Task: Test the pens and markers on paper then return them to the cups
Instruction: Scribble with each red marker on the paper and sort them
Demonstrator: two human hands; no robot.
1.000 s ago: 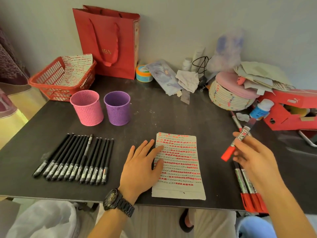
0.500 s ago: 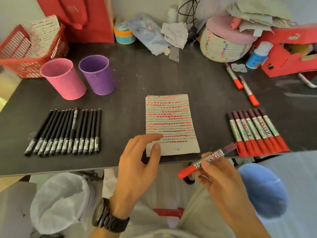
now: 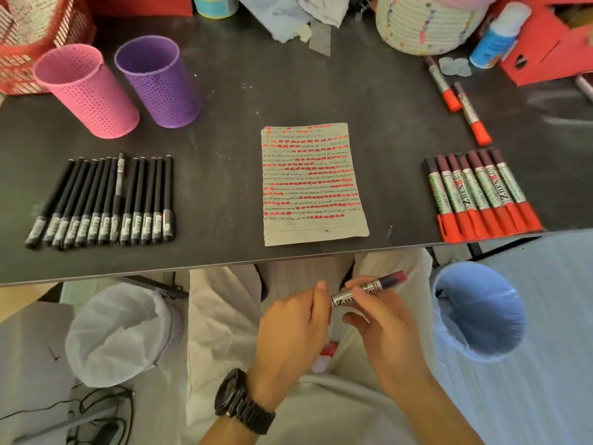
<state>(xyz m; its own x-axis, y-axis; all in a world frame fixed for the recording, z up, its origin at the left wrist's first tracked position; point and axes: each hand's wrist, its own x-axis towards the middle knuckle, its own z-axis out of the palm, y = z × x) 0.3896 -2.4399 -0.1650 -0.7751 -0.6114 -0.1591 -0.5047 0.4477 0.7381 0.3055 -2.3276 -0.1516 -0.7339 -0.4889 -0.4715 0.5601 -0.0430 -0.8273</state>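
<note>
Below the table's front edge, over my lap, both hands hold one red marker [image 3: 372, 289]. My right hand [image 3: 382, 329] pinches its labelled barrel; my left hand [image 3: 288, 329] curls round its cap end, which is hidden. On the dark table [image 3: 224, 91] lies a paper sheet [image 3: 313, 184] covered with red and black marks. A row of several black pens [image 3: 106, 200] lies left of it, a row of several red markers [image 3: 481, 194] right of it. Two more red markers [image 3: 455, 94] lie farther back right. A pink cup [image 3: 86, 91] and a purple cup [image 3: 158, 81] stand upright at back left.
A red basket [image 3: 19, 43] sits at the far left corner. A woven basket [image 3: 423, 24], a blue-white bottle [image 3: 495, 36] and a red box [image 3: 552, 43] crowd the back right. Under the table stand a white-lined bin [image 3: 122, 332] and a blue-lined bin [image 3: 478, 313].
My right hand carried the marker from above the table down over my lap. My left hand left the paper and closed on the marker's cap end. The view tilted downward.
</note>
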